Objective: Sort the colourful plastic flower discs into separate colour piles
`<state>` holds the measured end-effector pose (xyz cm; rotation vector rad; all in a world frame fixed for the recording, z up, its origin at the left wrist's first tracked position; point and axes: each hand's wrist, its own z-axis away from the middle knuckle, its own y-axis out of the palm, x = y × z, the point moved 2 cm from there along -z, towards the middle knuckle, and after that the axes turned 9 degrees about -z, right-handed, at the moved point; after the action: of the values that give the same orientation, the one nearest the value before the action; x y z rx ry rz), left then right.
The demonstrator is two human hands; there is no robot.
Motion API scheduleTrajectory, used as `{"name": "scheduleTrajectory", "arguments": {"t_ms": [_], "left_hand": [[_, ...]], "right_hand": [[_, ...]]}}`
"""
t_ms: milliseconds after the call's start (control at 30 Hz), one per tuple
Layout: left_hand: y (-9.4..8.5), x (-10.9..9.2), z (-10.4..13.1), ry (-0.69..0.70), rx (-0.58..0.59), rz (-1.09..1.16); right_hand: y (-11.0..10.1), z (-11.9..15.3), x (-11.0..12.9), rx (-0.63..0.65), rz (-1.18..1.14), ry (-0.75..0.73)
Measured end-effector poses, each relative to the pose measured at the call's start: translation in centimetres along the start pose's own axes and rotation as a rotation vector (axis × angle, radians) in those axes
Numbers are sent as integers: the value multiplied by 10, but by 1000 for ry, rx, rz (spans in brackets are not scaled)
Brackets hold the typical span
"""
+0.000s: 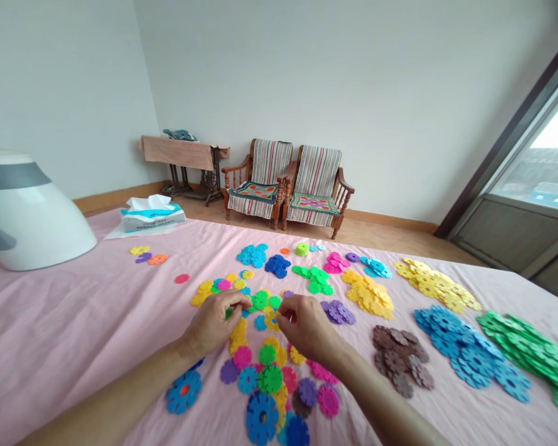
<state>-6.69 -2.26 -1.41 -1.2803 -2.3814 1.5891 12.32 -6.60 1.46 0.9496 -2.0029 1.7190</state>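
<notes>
Over a loose mix of flower-shaped plastic discs, both my hands are held close together with the fingers curled. My left hand (215, 317) is closed in a pinch beside some bright green discs (260, 300); whatever it grips is hidden by the fingers. Thumb and forefinger of my right hand (309, 323) are drawn together next to a yellow disc (270, 319), and I cannot make out what is in them. Nearer to me lie pink (242, 357), purple (229, 371) and large blue discs (262, 416).
Discs sorted by colour form piles at the right: brown (395, 356), blue (465, 341), green (530, 350) and yellow (434, 284). A white kettle (41, 210) and a tissue box (153, 217) stand on the pink cloth (121, 310) at the left. Two armchairs (314, 176) are beyond the table.
</notes>
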Motion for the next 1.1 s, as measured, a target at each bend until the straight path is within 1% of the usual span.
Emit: {"name": "scheduleTrajectory", "arguments": {"t_ms": [67,133,200,233,300,400,467,500,533,600,667,767,900,1100], "left_hand": [[0,0,0,0,5,-3],[0,0,0,9,7,-2],[0,1,-1,20,-1,-1],[0,1,-1,24,-8,-1],[0,2,-1,31,-22,-5],[2,4,0,47,-26,-13],[3,6,0,54,-21,-16],[3,6,0,53,-17,-15],[3,7,0,51,-13,-13],[3,7,-1,44,-7,-12],[3,6,-1,44,0,-18],[3,6,-2,43,7,-31],[3,5,-2,40,6,-44],[3,6,0,35,27,-39]], "right_hand": [[-11,-2,-13,-70,-102,109],[-27,-5,-33,-103,-241,247],[-49,-7,-58,-120,-340,360],[-62,-8,-71,-152,-356,398],[-91,-6,-99,-288,-376,468],[-131,5,-132,-600,-395,539],[-148,14,-146,-753,-409,555],[-152,17,-151,-795,-415,557],[-154,19,-154,-815,-417,555],[-150,19,-155,-809,-411,540],[-139,14,-153,-765,-401,511],[-119,2,-143,-666,-394,445],[-94,-11,-121,-520,-373,348],[-67,-13,-73,-300,-321,222]]}}
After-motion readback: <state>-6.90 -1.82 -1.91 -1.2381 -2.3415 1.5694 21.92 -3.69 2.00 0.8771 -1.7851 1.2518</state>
